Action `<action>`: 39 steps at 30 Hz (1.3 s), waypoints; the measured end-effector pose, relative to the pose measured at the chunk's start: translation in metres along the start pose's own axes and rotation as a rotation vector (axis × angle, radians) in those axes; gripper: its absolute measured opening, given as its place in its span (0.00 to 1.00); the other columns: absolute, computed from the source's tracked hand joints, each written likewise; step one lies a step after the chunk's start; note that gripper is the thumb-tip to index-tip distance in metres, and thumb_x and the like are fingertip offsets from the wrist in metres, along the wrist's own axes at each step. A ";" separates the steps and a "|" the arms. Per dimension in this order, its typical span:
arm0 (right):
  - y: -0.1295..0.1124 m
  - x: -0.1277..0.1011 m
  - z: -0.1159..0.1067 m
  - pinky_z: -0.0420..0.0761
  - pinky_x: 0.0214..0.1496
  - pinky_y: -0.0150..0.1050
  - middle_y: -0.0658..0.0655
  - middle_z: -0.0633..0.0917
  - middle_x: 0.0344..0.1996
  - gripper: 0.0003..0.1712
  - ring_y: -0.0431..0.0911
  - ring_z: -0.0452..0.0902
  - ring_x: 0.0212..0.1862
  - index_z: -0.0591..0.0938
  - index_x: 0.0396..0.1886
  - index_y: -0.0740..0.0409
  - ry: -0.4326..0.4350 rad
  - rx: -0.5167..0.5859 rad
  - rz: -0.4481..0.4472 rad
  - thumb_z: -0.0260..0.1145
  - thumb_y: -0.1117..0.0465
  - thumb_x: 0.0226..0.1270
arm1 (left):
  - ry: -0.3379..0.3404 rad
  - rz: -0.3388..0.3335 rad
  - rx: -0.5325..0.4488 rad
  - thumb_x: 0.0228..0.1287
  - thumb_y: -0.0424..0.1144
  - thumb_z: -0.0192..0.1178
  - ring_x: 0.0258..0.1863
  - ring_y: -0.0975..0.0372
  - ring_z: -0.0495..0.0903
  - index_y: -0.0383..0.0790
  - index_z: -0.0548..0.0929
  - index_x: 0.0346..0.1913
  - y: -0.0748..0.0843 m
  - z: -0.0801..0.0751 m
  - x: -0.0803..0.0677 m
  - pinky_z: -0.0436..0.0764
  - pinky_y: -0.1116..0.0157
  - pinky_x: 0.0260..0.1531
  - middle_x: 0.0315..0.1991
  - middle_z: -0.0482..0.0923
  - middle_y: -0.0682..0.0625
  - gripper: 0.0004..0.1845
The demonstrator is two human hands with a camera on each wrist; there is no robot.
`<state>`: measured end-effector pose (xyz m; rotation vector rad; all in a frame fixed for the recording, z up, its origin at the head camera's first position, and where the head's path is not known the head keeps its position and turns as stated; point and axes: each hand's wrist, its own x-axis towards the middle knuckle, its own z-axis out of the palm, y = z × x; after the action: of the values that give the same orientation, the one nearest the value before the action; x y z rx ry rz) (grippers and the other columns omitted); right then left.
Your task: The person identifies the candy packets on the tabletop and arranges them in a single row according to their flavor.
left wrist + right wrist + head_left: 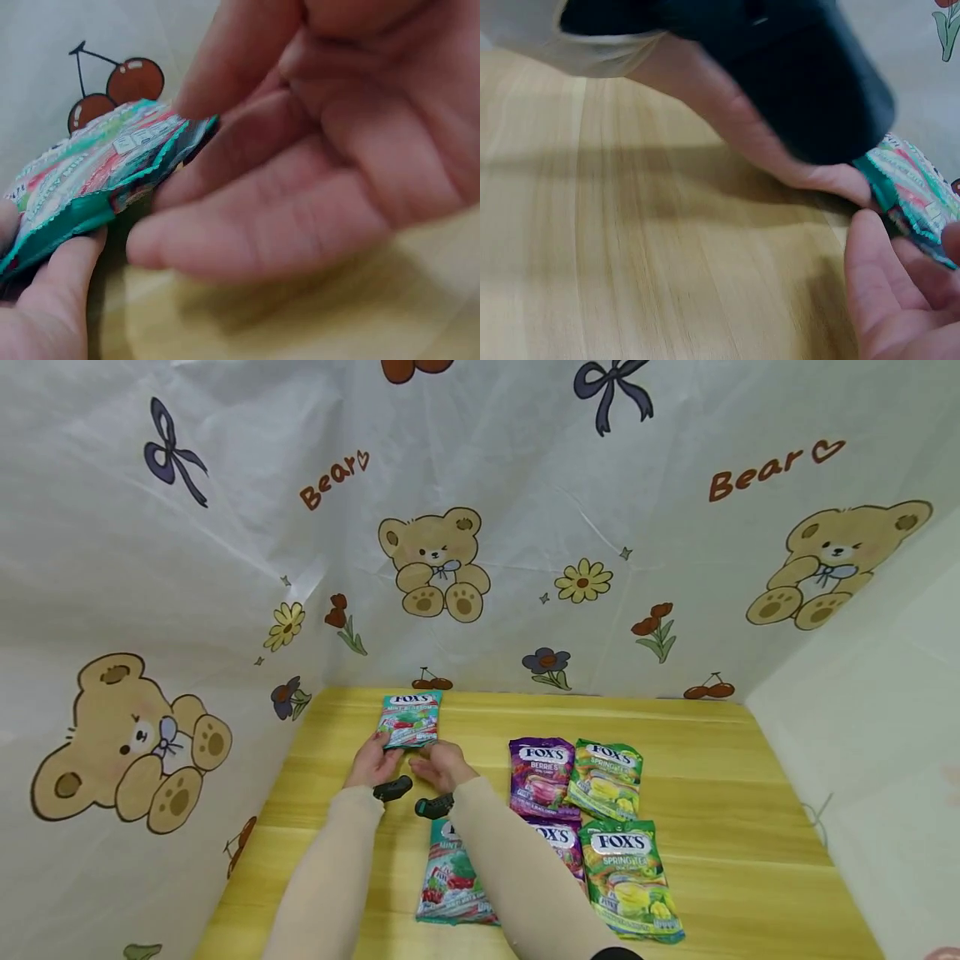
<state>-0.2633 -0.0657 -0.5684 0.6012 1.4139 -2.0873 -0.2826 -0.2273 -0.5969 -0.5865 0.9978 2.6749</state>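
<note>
A teal candy bag (409, 720) marked Fox's lies at the far left of the table, its near edge raised. My left hand (374, 762) grips the near left corner; in the left wrist view a finger (64, 281) shows under that edge. My right hand (444, 766) is at the near right corner. In the left wrist view, one digit of the right hand (337, 142) lies over this corner and other fingers are beneath it. The right wrist view shows the bag (911, 187) between both hands.
Nearer me, a second teal bag (450, 881) lies partly under my right forearm. To its right are two purple bags (542, 777) and two green bags, one far (607, 781) and one near (630, 881). A bear-printed sheet (525, 510) walls the wooden table (720, 793).
</note>
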 end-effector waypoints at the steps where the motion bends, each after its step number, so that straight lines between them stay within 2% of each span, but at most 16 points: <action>1: -0.001 -0.001 0.000 0.87 0.57 0.39 0.71 0.80 0.62 0.26 0.54 0.86 0.55 0.68 0.76 0.65 -0.012 -0.006 0.001 0.52 0.67 0.82 | 0.004 0.005 -0.018 0.86 0.37 0.29 0.83 0.59 0.47 0.45 0.38 0.85 0.001 0.003 0.000 0.55 0.63 0.81 0.85 0.43 0.46 0.30; 6: -0.002 -0.004 -0.003 0.86 0.59 0.43 0.70 0.75 0.68 0.29 0.54 0.85 0.58 0.64 0.78 0.65 -0.053 -0.057 0.007 0.54 0.63 0.82 | 0.034 0.037 -0.096 0.86 0.36 0.30 0.83 0.60 0.48 0.45 0.40 0.85 0.004 0.013 0.000 0.55 0.62 0.81 0.85 0.43 0.48 0.30; 10: 0.002 -0.004 -0.008 0.86 0.61 0.44 0.68 0.71 0.72 0.32 0.53 0.85 0.59 0.60 0.80 0.63 -0.081 -0.090 0.010 0.55 0.62 0.83 | 0.079 0.044 -0.094 0.86 0.36 0.33 0.82 0.60 0.51 0.44 0.42 0.84 0.005 0.015 0.000 0.57 0.62 0.81 0.85 0.47 0.48 0.30; 14: 0.005 -0.008 -0.016 0.85 0.62 0.44 0.67 0.70 0.74 0.33 0.55 0.83 0.61 0.59 0.82 0.62 -0.122 -0.101 0.005 0.54 0.62 0.83 | 0.112 0.041 -0.026 0.85 0.35 0.37 0.82 0.59 0.54 0.42 0.44 0.84 0.006 0.013 -0.003 0.58 0.62 0.80 0.84 0.49 0.47 0.31; 18: 0.003 -0.014 -0.026 0.85 0.63 0.45 0.65 0.70 0.75 0.33 0.55 0.83 0.61 0.59 0.82 0.62 -0.164 -0.115 -0.004 0.54 0.61 0.83 | 0.188 0.038 0.112 0.84 0.35 0.43 0.81 0.59 0.55 0.41 0.47 0.84 0.009 0.007 -0.006 0.56 0.61 0.81 0.83 0.51 0.46 0.33; 22: 0.001 -0.016 -0.037 0.85 0.62 0.44 0.63 0.73 0.74 0.31 0.54 0.83 0.61 0.62 0.80 0.62 -0.213 -0.129 -0.024 0.55 0.61 0.83 | 0.235 0.059 0.243 0.83 0.34 0.44 0.82 0.58 0.52 0.39 0.46 0.84 0.017 -0.003 -0.014 0.53 0.61 0.82 0.84 0.46 0.46 0.34; 27: -0.003 -0.018 -0.051 0.84 0.63 0.46 0.64 0.79 0.68 0.27 0.52 0.86 0.56 0.68 0.77 0.65 -0.263 -0.154 -0.045 0.53 0.60 0.84 | 0.240 0.108 0.318 0.82 0.32 0.44 0.82 0.57 0.51 0.36 0.49 0.83 0.027 -0.020 -0.029 0.55 0.61 0.82 0.84 0.45 0.45 0.32; 32: -0.009 -0.025 -0.065 0.82 0.66 0.47 0.66 0.80 0.66 0.26 0.51 0.87 0.56 0.69 0.75 0.65 -0.311 -0.174 -0.053 0.52 0.59 0.85 | 0.230 0.108 0.349 0.82 0.32 0.45 0.82 0.56 0.52 0.37 0.50 0.83 0.032 -0.034 -0.042 0.57 0.62 0.81 0.84 0.48 0.44 0.32; 37: -0.016 -0.038 -0.078 0.82 0.66 0.44 0.65 0.80 0.67 0.26 0.51 0.86 0.58 0.69 0.76 0.63 -0.365 -0.195 -0.062 0.52 0.58 0.85 | 0.188 0.096 0.379 0.83 0.34 0.45 0.81 0.54 0.57 0.36 0.51 0.83 0.030 -0.037 -0.054 0.61 0.62 0.79 0.83 0.52 0.41 0.31; 39: -0.019 -0.045 -0.083 0.82 0.65 0.43 0.66 0.80 0.67 0.26 0.51 0.86 0.59 0.70 0.75 0.63 -0.382 -0.199 -0.069 0.53 0.57 0.84 | 0.166 0.088 0.404 0.83 0.36 0.46 0.79 0.54 0.61 0.35 0.53 0.82 0.027 -0.037 -0.059 0.64 0.62 0.78 0.81 0.56 0.41 0.31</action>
<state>-0.2369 0.0260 -0.5556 0.0682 1.4058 -1.9499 -0.2286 -0.2762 -0.5808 -0.6946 1.5898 2.4185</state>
